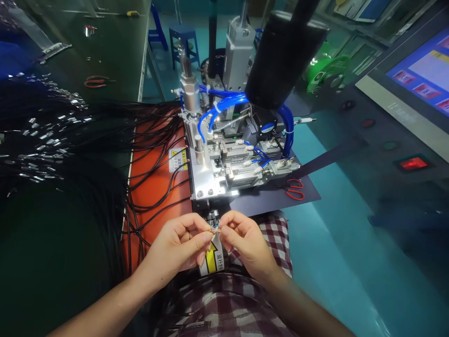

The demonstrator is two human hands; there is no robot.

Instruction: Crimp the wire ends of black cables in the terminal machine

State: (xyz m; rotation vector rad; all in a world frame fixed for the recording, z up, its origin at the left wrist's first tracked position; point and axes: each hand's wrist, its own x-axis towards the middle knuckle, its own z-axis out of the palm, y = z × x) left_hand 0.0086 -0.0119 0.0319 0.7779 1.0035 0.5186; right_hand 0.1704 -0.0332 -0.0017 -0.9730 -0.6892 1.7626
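Observation:
My left hand (189, 241) and my right hand (243, 238) meet at the front of a metal machine (210, 180), fingertips almost touching. Both are closed in a pinch on thin wires (215, 230), tiny and partly hidden by the fingers; a hint of blue shows there. Just beyond the fingertips is a small black fixture (212, 215) on the machine's front. Below the hands lies a white label with a yellow arrow (211, 260). Black cables (157, 203) run in from the left to the machine's side, over an orange-red surface (150, 164).
A big bundle of black cables with shiny metal ends (45, 126) covers the dark green table at left. Red-handled pliers (96, 82) lie behind it. Red-handled scissors (295, 189) rest right of the machine. A black cylinder (284, 61) hangs above; a touchscreen panel (421, 75) stands at right.

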